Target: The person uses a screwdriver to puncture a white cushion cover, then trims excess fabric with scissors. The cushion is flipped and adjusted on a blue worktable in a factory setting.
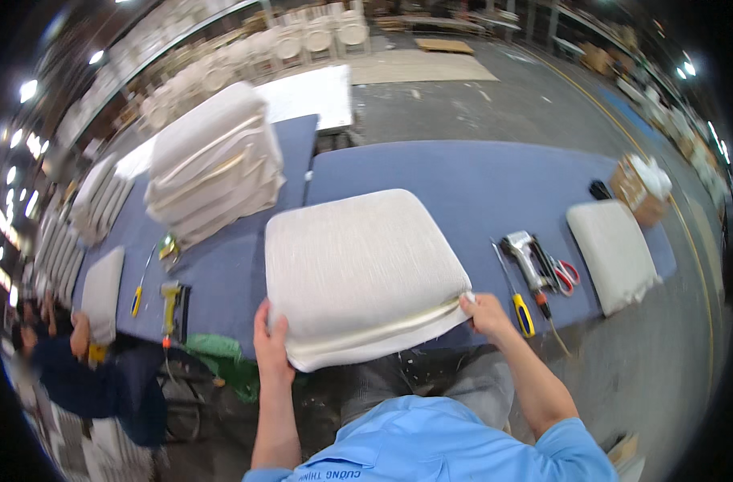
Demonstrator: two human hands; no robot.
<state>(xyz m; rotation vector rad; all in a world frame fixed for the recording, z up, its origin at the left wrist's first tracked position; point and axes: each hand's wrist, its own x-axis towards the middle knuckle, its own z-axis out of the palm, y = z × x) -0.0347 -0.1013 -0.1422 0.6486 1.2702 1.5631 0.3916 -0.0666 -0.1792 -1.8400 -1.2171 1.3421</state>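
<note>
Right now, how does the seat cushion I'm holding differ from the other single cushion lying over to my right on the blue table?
The held cushion is gripped at its near corners by the left hand and right hand; the right-side cushion lies untouched. The held cushion overhangs the near edge of the blue table; the right-side cushion sits near the table's right end, past the staple gun and scissors. Both are off-white, padded and squarish.

Left hand (271, 345) fingertips hidden under cushion (362, 269), co-worker (77, 365) cut off
</note>
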